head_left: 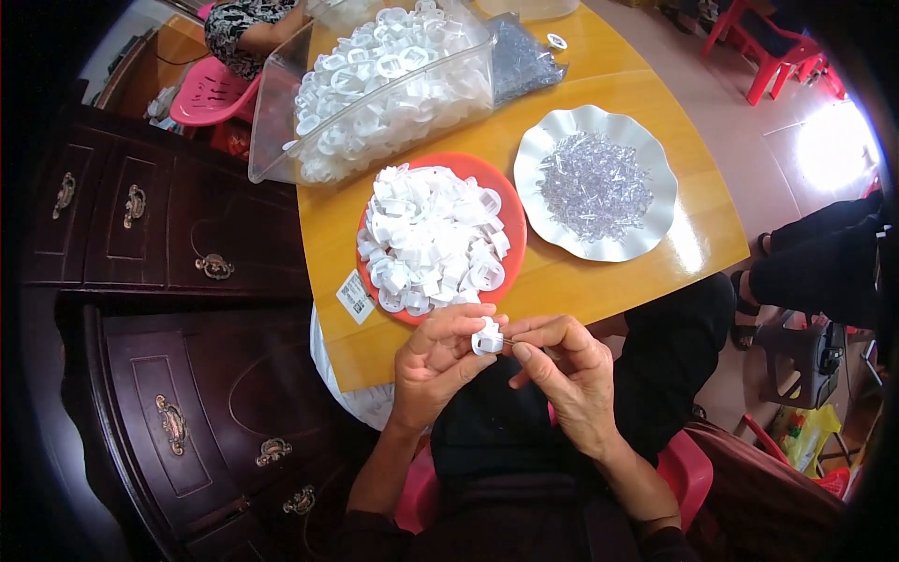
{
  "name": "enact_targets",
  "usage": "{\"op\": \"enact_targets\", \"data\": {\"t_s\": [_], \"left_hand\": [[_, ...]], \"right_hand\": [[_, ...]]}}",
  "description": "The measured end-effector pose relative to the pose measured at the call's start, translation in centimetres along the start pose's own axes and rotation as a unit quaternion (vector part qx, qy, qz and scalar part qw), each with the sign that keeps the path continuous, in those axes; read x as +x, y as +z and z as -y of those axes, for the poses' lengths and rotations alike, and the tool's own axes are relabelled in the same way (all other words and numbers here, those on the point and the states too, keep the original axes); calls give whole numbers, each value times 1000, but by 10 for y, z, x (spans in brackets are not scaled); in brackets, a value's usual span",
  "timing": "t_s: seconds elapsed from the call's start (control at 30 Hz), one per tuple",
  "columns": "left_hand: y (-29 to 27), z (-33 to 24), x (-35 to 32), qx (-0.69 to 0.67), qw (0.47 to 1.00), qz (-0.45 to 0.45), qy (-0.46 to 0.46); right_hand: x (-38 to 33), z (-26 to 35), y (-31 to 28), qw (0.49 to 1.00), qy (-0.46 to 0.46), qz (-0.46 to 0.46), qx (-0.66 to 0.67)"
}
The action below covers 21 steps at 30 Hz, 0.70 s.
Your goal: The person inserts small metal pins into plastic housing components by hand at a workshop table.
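Over my lap, just off the table's near edge, my left hand [433, 363] pinches a small white plastic part [487, 339] between thumb and fingers. Thumb and forefinger of my right hand [573, 379] are closed on a thin, clear plastic piece [507, 343] whose end meets the side of the white part. How deep it sits cannot be made out. Beyond my hands, similar white parts [435, 229] are heaped on a round red plate [513, 215]. To its right, small clear plastic pieces [596, 185] cover the middle of a white wavy-rimmed plate [660, 220].
A clear plastic bin [272, 140] full of white parts stands at the table's far left, beside a bag [524, 61] of dark-looking small pieces. A white label [355, 297] lies by the red plate. Dark wooden drawers [140, 225] flank the yellow table [698, 164]. Another person [267, 33] sits beyond.
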<state>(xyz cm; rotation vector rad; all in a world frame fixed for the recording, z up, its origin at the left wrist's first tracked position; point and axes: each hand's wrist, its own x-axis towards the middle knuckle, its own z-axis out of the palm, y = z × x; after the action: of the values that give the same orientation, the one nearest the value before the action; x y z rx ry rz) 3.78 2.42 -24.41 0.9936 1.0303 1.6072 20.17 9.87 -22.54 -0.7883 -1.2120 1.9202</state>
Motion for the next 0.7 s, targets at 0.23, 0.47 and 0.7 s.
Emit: {"op": "enact_targets", "data": {"t_s": [0.23, 0.47, 0.7], "left_hand": [[1, 0, -1, 27, 1000, 3, 16], [4, -2, -1, 99, 994, 4, 46], [5, -4, -3, 96, 995, 2, 25]], "right_hand": [[-2, 1, -2, 999, -14, 7, -35], [-2, 1, -3, 1000, -5, -2, -25], [-4, 6, -8, 999, 31, 9, -39]]}}
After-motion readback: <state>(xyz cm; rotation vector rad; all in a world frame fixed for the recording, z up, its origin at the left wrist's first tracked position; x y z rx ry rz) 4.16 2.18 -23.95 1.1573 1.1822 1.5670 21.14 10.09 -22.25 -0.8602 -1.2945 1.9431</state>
